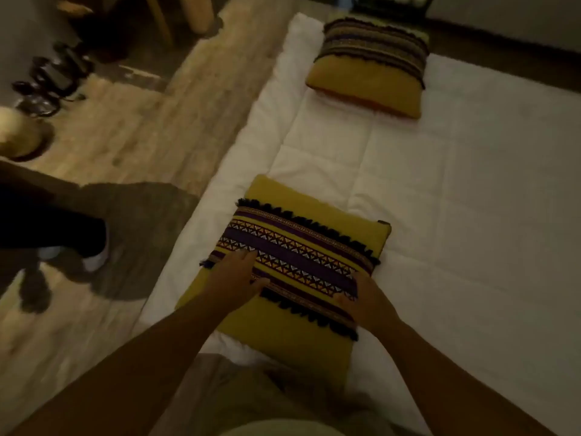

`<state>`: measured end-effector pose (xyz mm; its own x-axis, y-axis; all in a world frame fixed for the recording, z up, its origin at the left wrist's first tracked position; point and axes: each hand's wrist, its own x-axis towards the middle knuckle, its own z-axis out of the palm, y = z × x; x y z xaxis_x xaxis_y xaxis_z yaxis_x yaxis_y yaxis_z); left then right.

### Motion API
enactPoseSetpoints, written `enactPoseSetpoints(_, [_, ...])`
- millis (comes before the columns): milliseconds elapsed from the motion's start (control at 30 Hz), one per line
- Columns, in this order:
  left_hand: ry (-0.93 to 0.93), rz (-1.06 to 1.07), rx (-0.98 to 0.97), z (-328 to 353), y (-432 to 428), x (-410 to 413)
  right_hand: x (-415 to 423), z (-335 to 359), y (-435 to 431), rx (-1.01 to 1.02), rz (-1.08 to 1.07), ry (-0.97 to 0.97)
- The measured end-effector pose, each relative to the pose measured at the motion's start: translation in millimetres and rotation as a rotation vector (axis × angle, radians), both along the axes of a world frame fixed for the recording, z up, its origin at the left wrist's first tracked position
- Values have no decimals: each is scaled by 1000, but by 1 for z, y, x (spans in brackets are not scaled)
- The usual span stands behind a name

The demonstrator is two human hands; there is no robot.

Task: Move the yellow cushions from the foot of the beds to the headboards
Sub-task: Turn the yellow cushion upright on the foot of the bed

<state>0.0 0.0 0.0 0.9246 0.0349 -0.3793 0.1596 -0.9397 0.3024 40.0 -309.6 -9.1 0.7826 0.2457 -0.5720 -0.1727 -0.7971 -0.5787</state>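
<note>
**Both hands on the near yellow cushion**

While the light is dim and the edges of the frame are blurred, the centre reads clearly: a yellow cushion (pixel 292 269) with a woven purple-and-black patterned band and black fringe lies flat on the white quilted bed (pixel 456 215), in the lower middle of the frame. The left hand (pixel 234 280) rests on the band's left end, fingers (pixel 248 254) spread and laid flat on the fabric, not closed round anything. The right hand (pixel 366 302) sits at the band's right edge, its fingers curled onto the cushion's side; whether they truly pinch the fabric I cannot tell.

A second yellow cushion (pixel 369 69) of the same pattern lies on the same bed toward the upper right, well apart from the first. To the left runs a wooden floor (pixel 132 130), where a dark-trousered leg with a white shoe (pixel 94 256) stands at the left edge, beside the bed.
</note>
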Motion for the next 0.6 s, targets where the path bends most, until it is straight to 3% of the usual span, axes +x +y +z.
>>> enactPoseSetpoints(133, [34,-46,-13,-13,39,15,-4,-5,19,43,-139,40])
enactPoseSetpoints(367, [111,-38,-36,-47,80,28,-23,-47,18,-80,-337,126])
enactPoseSetpoints(600, [213,60,-72,-80,95,50,-26,-77,15,-51,-509,80])
